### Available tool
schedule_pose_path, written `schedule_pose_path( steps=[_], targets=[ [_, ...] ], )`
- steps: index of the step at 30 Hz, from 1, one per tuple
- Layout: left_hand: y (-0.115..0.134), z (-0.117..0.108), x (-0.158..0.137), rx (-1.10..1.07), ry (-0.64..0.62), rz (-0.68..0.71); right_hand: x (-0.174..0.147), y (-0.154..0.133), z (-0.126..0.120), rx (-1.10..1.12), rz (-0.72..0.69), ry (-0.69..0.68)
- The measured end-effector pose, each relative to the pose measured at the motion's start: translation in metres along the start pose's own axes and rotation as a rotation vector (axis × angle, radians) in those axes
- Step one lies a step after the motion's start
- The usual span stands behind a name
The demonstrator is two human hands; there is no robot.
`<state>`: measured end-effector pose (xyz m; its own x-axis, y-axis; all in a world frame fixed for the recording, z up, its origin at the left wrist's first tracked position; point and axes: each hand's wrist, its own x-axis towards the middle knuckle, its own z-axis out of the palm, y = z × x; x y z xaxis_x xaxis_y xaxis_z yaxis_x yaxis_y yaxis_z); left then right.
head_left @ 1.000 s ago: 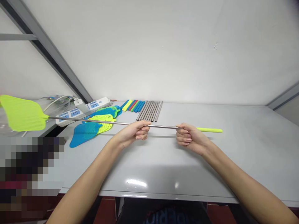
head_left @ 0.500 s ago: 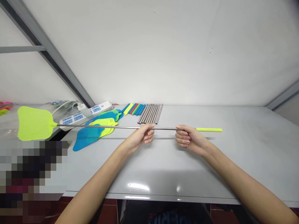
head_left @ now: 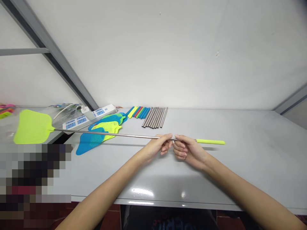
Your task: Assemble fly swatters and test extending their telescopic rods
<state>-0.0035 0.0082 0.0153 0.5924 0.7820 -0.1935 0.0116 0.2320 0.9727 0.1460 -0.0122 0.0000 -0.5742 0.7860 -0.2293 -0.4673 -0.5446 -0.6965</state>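
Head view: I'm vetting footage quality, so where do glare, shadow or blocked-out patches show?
Head view: bright glare spots near the front edge of the table; head view: a soft shadow beneath the rod and handle; head view: coarse blocks hide the lower-left corner; head view: left hand and right hand look fairly sharp.

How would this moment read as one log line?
left hand: holding metal rod; right hand: holding rod beside yellow handle; yellow swatter head: rod's left end; metal tubes: on table
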Motion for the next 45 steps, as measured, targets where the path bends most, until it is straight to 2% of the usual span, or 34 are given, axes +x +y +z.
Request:
schedule_pose_path(
  steps=[11, 20, 25, 34, 45],
  targets=[
    [0.001, -0.006, 0.0, -0.104, -0.082, -0.045, 0.001, 0.0, -0.002, -0.085, -0.028, 0.086],
    [0.004, -0.002, 0.001, -0.114, -0.046, -0.032, 0.0, -0.008, -0.005, -0.021, 0.051, 0.109],
    [0.007, 0.008, -0.002, -0.142, -0.076, -0.053, -0.011, -0.013, -0.006, 0.012, 0.105, 0.134],
    [0.011, 0.014, -0.009, -0.112, -0.099, -0.083, -0.032, -0.008, -0.009, 0.058, 0.071, 0.163],
    [0.014, 0.007, -0.008, -0.125, -0.051, -0.054, -0.028, -0.017, -0.014, 0.021, 0.038, 0.174]
  ],
)
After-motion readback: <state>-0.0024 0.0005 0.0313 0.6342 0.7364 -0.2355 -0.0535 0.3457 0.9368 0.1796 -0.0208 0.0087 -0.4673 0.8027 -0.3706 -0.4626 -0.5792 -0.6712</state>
